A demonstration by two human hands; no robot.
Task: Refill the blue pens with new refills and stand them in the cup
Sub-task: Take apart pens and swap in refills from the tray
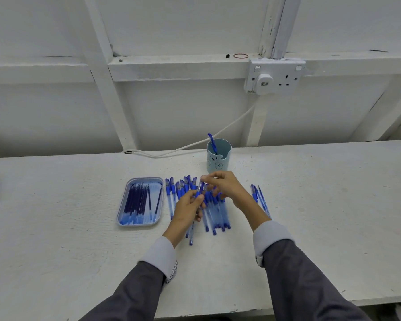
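Our grey sleeves (299, 276) reached over the white bench (74, 232). Our left hand (187, 208) curled its fingers round one blue pen (201, 189), and our right hand (225, 186) pinched its upper end. Below lay the pile of pens (218, 213), beside the tray of refills (139, 201). Behind, a single pen (211, 140) stood in the cup (219, 158).

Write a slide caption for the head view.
The left hand and right hand hold a blue pen over the loose pens; refill tray at left, one pen standing in the cup.
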